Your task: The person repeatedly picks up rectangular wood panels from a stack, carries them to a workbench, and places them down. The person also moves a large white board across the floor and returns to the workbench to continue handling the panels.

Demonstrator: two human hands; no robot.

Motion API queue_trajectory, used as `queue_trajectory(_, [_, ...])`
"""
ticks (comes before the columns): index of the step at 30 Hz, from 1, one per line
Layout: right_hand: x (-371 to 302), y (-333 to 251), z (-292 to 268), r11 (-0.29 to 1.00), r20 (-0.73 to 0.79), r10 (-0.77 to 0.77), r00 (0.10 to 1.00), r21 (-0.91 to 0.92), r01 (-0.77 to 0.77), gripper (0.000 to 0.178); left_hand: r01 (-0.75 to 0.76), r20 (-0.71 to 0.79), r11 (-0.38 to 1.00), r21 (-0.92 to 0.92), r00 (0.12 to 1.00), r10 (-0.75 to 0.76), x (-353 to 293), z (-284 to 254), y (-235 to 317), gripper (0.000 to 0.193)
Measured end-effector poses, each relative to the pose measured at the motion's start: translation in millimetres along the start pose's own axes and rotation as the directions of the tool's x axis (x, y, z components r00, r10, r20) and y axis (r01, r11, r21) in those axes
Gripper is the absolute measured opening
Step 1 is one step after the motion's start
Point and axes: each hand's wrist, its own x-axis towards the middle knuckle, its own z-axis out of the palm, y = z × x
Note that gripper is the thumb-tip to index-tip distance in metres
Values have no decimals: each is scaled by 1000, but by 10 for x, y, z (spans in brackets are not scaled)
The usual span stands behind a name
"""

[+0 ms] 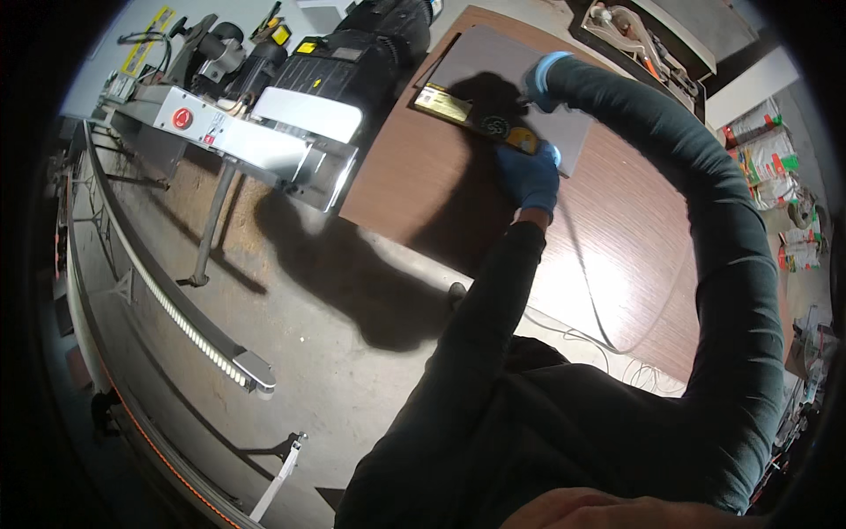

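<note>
My left hand (pixel 530 179), in a blue glove, is closed at the near right end of a black and yellow bar-shaped thing (pixel 448 103). The bar has a bright yellow label and round markings; its exact kind does not show. It lies along the near side of a flat grey panel (pixel 502 53) on a brown wood-grain table (pixel 397 198). My right hand (pixel 542 84), gloved in lighter blue, reaches round from the far right over the panel, close to the bar. Its fingers are mostly hidden and in shadow.
A machine with a black motor (pixel 352 66) and red button (pixel 181 118) stands left of the table. A curved rail (pixel 167 295) runs along the left floor. A tray of tools (pixel 639 40) lies beyond the table; bags (pixel 767 150) stand at right. A cable (pixel 590 286) crosses the tabletop.
</note>
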Motion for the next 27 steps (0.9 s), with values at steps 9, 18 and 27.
queue_trajectory(9, [-1138, 146, 705, 492, 14, 86, 996, 869, -55, 28, 58, -216, 962, -266, 969, -118, 213, 315, -381, 44])
queue_trajectory(18, [-2252, -866, 2183, -381, -92, -269, 959, 924, -18, 23, 213, 348, 917, -339, 933, -88, -840, -1544, 92, 47])
queue_trajectory(27, [-2445, -1784, 2294, -448, -130, -526, 840, 882, -145, 16, 233, 170, 878, -417, 969, -177, -1738, -3698, -662, 43])
